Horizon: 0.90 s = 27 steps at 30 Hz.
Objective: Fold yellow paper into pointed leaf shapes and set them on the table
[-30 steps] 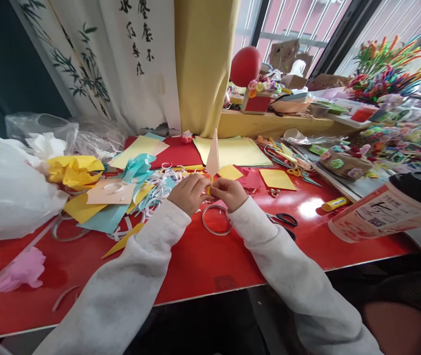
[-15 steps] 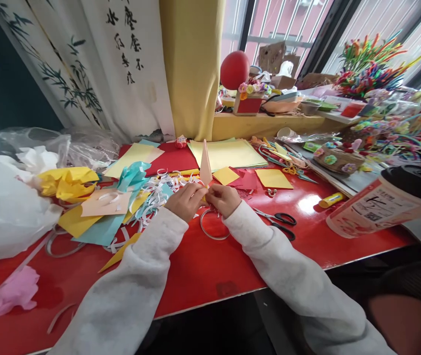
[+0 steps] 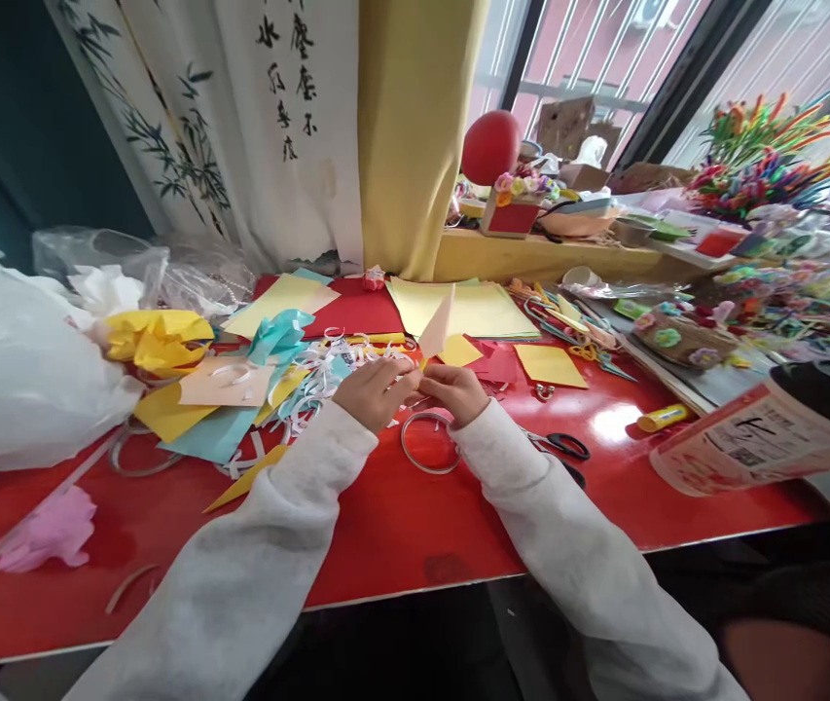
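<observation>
Both of my hands meet over the middle of the red table [image 3: 385, 526]. The fingers of my left hand [image 3: 377, 391] and my right hand [image 3: 459, 391] are pinched together at the lower end of a pale peach folded paper [image 3: 438, 329], which stands up from the fingertips as a pointed shape. A small yellow bit shows at the pinch; its kind is unclear. Just under the hands lies a thin metal ring [image 3: 404, 446]. Black-handled scissors [image 3: 569, 446] lie partly behind my right sleeve. Left of my left hand is a heap of white paper strips [image 3: 305, 389].
Yellow paper squares [image 3: 552, 365] and pale yellow sheets [image 3: 480, 304] lie behind the hands. A glue stick [image 3: 663, 419] and a large paper cup [image 3: 742, 438] stand at the right. A white plastic bag [image 3: 20, 370], yellow crumpled paper [image 3: 159, 341] and pink tissue [image 3: 54, 531] are left.
The peach paper has turned in the fingers, from a narrow upright edge to a wider face tilted right. The view has shifted slightly left. Both hands keep their pinch.
</observation>
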Each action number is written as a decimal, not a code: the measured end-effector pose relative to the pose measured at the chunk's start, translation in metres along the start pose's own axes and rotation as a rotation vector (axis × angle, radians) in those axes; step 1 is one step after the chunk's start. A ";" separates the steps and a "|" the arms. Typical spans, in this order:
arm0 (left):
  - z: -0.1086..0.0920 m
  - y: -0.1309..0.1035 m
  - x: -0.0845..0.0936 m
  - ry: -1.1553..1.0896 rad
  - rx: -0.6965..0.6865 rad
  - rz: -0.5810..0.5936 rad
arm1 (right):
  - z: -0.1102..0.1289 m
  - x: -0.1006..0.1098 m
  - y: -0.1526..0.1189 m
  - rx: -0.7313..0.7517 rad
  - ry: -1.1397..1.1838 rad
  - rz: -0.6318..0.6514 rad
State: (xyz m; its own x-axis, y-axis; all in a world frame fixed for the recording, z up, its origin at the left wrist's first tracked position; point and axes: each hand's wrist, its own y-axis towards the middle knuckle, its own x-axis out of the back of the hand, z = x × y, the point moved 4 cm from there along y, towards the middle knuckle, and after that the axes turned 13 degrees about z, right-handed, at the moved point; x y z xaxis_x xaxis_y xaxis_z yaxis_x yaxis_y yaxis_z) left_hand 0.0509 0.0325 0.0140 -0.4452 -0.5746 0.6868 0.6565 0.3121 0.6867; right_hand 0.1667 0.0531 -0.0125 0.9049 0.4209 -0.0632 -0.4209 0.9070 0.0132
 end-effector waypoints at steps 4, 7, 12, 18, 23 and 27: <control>-0.003 -0.001 0.000 0.078 -0.059 -0.008 | 0.002 0.000 -0.004 0.054 -0.264 -0.099; -0.004 -0.003 -0.001 0.048 -0.086 -0.005 | 0.006 -0.002 -0.008 0.079 -0.569 -0.187; 0.000 -0.004 -0.010 -0.117 -0.018 0.042 | 0.005 -0.001 -0.006 0.094 -0.773 -0.231; 0.013 -0.002 -0.021 -0.457 0.255 0.176 | -0.007 0.003 0.004 0.046 -0.325 -0.062; 0.014 -0.002 -0.016 -0.411 0.196 0.082 | 0.001 -0.001 -0.001 0.032 -0.162 0.023; 0.009 -0.004 -0.020 -0.235 0.139 0.089 | 0.003 0.001 -0.001 -0.002 -0.605 -0.139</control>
State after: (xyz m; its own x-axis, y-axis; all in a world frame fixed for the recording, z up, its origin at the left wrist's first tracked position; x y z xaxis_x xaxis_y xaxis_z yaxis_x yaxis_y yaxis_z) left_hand 0.0516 0.0494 0.0001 -0.5288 -0.3545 0.7712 0.6170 0.4634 0.6361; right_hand 0.1686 0.0528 -0.0092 0.8263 0.2332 0.5126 -0.2961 0.9542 0.0432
